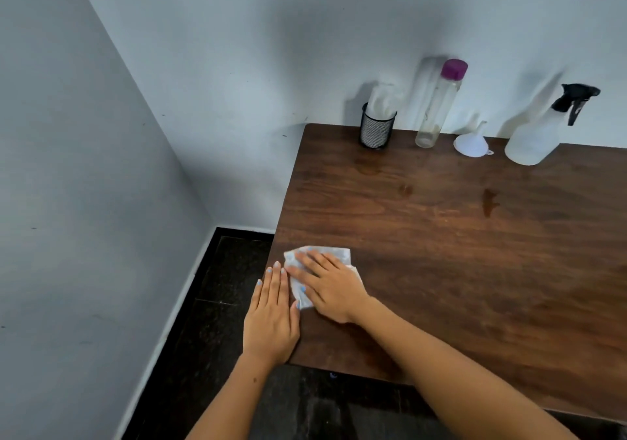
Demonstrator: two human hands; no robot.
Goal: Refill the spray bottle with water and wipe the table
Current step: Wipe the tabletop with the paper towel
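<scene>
We judge the refill done: the spray bottle (pixel 536 134) stands at the desk's (pixel 475 270) back edge. Our right hand (pixel 334 288) presses the tissue (pixel 334 253) flat, fingers straight; our left hand (pixel 271 317) rests open beside it. Wet patches (pixel 489 202) remain farther in.

Plain corner of a room, home or small office, hard to tell which: bare pale walls (pixel 237 49), dark tiled floor (pixel 217 321) with white skirting, wood-grain table (pixel 475 270) pushed against the wall, mesh holder (pixel 376 130) stuffed with tissues.
</scene>
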